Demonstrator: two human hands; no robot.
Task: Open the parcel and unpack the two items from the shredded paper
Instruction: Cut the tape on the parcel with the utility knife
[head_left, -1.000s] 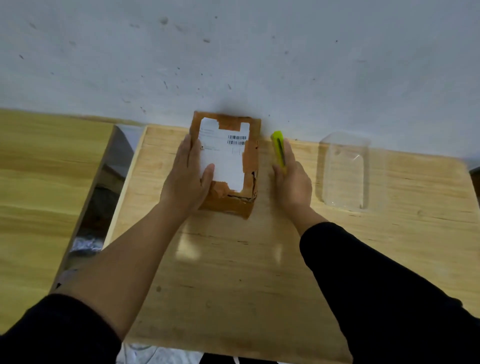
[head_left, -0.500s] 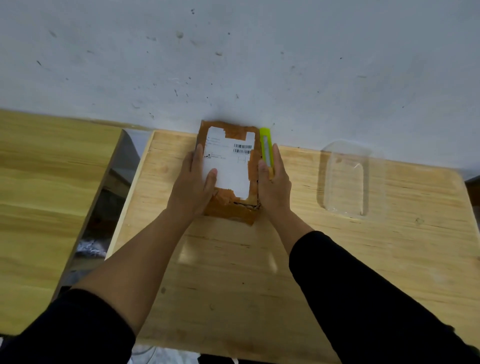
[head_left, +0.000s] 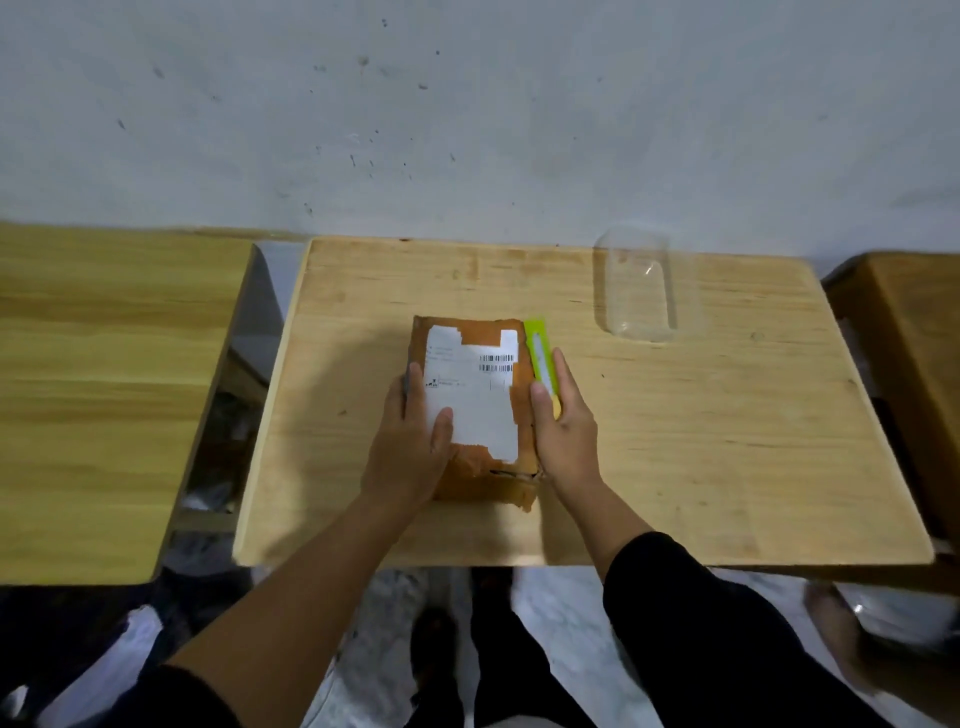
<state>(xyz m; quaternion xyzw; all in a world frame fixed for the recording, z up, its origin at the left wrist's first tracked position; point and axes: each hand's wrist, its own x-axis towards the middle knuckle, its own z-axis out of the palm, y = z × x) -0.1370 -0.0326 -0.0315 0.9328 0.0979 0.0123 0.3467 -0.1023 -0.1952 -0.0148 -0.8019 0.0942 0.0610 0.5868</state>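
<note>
The left hand (head_left: 410, 441) lies on the parcel's (head_left: 475, 410) 9 o'clock edge, fingers curled over its side, thumb on the white label (head_left: 470, 395). The parcel rests sealed at the middle of the worktop (head_left: 701, 441). At its 3 o'clock side, the right hand (head_left: 563, 431) grips a green cutter (head_left: 540, 358). A clear container (head_left: 636, 286) stands at 2 o'clock, well apart.
</note>
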